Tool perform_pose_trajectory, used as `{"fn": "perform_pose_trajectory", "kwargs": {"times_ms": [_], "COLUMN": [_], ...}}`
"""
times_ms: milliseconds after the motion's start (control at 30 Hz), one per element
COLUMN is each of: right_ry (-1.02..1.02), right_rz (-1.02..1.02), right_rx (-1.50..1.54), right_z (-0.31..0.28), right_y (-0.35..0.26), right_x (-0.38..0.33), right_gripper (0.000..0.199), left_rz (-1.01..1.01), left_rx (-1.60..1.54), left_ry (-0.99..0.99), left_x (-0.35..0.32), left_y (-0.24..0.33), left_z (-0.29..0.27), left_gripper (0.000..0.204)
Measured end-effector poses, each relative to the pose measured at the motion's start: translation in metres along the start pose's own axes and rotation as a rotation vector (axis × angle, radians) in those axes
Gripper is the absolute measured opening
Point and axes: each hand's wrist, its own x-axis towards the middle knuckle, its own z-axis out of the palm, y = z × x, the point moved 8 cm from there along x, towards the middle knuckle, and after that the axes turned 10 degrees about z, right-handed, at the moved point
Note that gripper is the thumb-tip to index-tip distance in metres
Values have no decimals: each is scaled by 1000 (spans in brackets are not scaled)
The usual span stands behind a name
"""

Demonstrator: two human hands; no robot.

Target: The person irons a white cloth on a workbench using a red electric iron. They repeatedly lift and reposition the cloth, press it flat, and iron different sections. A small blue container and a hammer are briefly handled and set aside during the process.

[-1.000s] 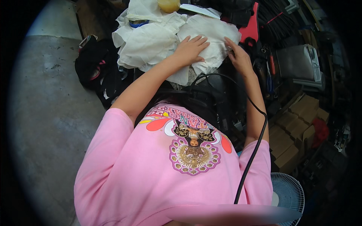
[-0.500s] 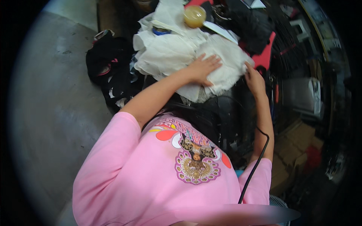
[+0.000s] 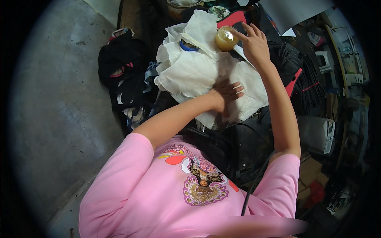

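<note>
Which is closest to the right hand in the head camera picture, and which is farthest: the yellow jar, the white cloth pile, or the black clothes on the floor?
From the right hand:
1. Yellow jar: its fingertips are at it, just to the left.
2. White cloth pile: below and left, under the left hand.
3. Black clothes: farthest, on the grey floor at the left.

Right hand (image 3: 254, 43) on jar (image 3: 226, 38) — left hand (image 3: 226, 93) on cloth (image 3: 194, 71)

I wear a pink short-sleeved T-shirt (image 3: 158, 198) with a round, ornate multicoloured print (image 3: 204, 184); my forearms are bare.
</note>
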Motion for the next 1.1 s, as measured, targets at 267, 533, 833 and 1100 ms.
{"fn": "perform_pose_trajectory", "kwargs": {"times_ms": [267, 533, 833, 1100], "right_ry": [78, -128, 11, 64], "right_rz": [5, 91, 771, 778], "right_rx": [-87, 52, 1006, 1140], "right_z": [-13, -32, -71, -22], "right_y": [-4, 6, 122, 88], "right_x": [7, -44, -207, -270], "right_gripper": [41, 38, 40, 43], "left_rz": [-13, -9, -70, 168], "left_rx": [1, 117, 27, 188], "left_ry": [-28, -86, -151, 310], "left_x": [1, 5, 11, 80], "left_y": [3, 4, 16, 18], "left_z": [-2, -4, -43, -42], "left_gripper": [119, 116, 117, 55]}}
